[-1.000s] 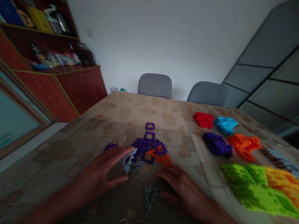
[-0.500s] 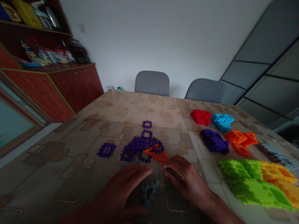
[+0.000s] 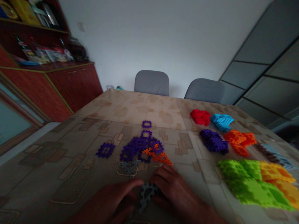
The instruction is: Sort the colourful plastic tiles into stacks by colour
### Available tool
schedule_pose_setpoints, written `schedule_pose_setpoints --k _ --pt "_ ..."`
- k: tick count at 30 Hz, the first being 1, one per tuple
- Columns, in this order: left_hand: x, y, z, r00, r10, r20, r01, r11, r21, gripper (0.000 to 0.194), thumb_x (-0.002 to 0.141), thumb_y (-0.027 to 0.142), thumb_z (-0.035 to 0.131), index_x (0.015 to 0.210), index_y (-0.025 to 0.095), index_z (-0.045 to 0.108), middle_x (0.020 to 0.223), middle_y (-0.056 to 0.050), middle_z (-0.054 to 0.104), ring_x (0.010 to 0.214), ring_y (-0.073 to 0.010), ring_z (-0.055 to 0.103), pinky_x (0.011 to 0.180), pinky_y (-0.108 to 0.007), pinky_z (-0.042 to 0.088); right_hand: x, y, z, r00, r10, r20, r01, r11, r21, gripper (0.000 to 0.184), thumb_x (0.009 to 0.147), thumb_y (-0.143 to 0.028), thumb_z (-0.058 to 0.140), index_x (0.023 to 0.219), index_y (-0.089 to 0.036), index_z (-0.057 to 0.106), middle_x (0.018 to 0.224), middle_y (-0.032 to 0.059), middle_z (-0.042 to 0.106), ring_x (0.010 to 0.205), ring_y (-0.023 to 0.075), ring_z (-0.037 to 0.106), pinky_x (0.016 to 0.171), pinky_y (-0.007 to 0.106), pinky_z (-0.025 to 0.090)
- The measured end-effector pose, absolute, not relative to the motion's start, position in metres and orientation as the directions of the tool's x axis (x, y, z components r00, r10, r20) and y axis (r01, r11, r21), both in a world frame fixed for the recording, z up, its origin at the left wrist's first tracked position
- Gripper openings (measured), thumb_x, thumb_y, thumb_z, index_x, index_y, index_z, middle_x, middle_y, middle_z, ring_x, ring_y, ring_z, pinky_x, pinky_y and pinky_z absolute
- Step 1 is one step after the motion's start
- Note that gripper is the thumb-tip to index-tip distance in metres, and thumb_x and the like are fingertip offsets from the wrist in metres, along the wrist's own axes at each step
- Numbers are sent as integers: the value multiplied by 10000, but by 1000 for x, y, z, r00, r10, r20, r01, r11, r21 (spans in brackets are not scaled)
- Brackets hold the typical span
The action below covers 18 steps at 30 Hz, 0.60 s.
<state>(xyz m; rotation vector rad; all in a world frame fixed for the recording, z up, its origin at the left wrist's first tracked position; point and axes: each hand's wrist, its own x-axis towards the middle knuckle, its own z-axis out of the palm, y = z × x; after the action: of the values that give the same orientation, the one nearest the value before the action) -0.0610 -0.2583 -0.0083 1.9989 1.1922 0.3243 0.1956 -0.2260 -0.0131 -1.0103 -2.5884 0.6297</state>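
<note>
A grey toothed triangular building piece [image 3: 145, 194] lies between my hands at the near edge of view. My right hand [image 3: 175, 186] has its fingers curled at the piece's upper right corner, which they hide. Beside its left edge is my left hand [image 3: 112, 197], thumb stretched toward the upper left corner and the other fingers apart below, partly in shadow. Another grey triangular piece [image 3: 129, 167] lies just beyond. Past it is a loose heap of purple toothed pieces [image 3: 137, 144], with orange triangular pieces [image 3: 163, 158] on its right side.
A single purple square [image 3: 105, 150] lies left of the heap. On the right are sorted stacks: red [image 3: 201, 117], light blue [image 3: 221, 121], purple [image 3: 214, 141], orange [image 3: 240, 140], green [image 3: 254, 183], yellow [image 3: 277, 172] and grey-brown [image 3: 275, 154]. Two grey chairs [image 3: 151, 82] stand behind the table.
Both hands have drawn nearer to me and closed in on the near grey triangle; my right fingers now cover its corner. The farther grey triangle and the orange pieces show more fully.
</note>
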Motion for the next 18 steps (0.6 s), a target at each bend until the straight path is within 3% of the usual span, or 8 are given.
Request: schedule_pose_setpoints --k 5,8,11,18 --pt "-65 -257 -16 508 858 -76 655 -328 681 476 913 243 579 1370 372 553 1238 17 745 1064 -217 727 914 -294 558 197 -225 -11 -720 687 98 564 661 -495 87 966 -267 669 1022 -204 651 1035 20 659 1003 193 591 927 305 464" --pt "-71 -243 -16 453 891 26 705 -376 601 366 935 228 525 1272 323 629 1154 -10 764 1002 -219 736 873 -302 575 199 -225 -9 -731 678 81 553 657 -513 234 917 -297 730 1118 -214 645 1120 27 656 1077 211 572 971 323 453" --pt "-80 -225 -15 431 893 130 761 -437 480 344 918 193 539 1224 286 666 1176 -36 743 1069 -234 701 950 -347 555 200 -225 -7 -735 676 51 560 648 -516 328 897 -334 742 1182 -217 631 1171 36 648 1105 230 558 989 353 449" --pt "-86 -217 -26 505 844 180 804 -536 257 517 803 145 699 1301 272 636 1275 -79 687 1143 -286 661 984 -394 554 199 -224 -5 -735 678 18 588 652 -479 340 873 -350 762 1164 -215 651 1159 45 653 1099 245 567 975 368 471"
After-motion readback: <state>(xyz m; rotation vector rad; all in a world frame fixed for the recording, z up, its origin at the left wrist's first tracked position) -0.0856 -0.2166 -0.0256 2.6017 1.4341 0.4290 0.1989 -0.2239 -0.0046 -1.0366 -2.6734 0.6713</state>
